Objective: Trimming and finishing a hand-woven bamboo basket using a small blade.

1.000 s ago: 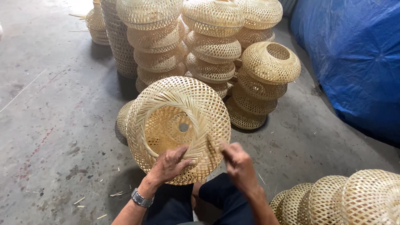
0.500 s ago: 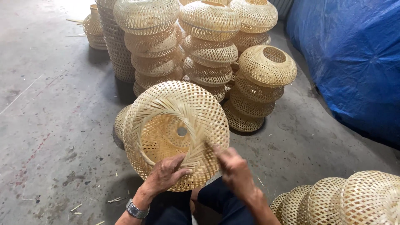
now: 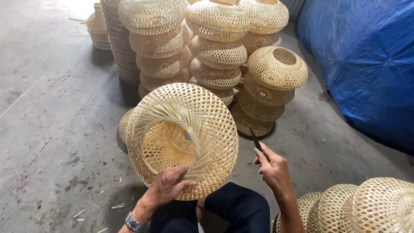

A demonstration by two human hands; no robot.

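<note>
Currently gripping a woven bamboo shade (image 3: 183, 140) at its lower rim with the left hand (image 3: 168, 187), fingers curled over the rim's inner edge, thumb pressing the outer weave. Resting partly on the knees (image 3: 235, 207), just above the left fingers. Tilting with the wide open mouth facing toward the camera and slightly left; small round hole at the far end showing through the inside. Running its axis from the mouth near the fingers back and away toward the stacks, domed crown pointing away.

Holding a thin dark blade (image 3: 257, 141) in the right hand (image 3: 272, 169), fingers closed tightly around the lower end, tip sticking up and a little left above the knuckles. Sitting apart from the shade, just right of its rim, not touching.

Wearing a wristwatch (image 3: 134, 223) on the left wrist, below the gripping fingers.

Standing beyond the fingertips: stacks of finished shades (image 3: 215, 56) in several columns on the concrete floor (image 3: 47, 129). Lying to the right of the right fingers: more shades (image 3: 358, 207) on their sides. Covering the far right: blue tarpaulin (image 3: 366, 60).
</note>
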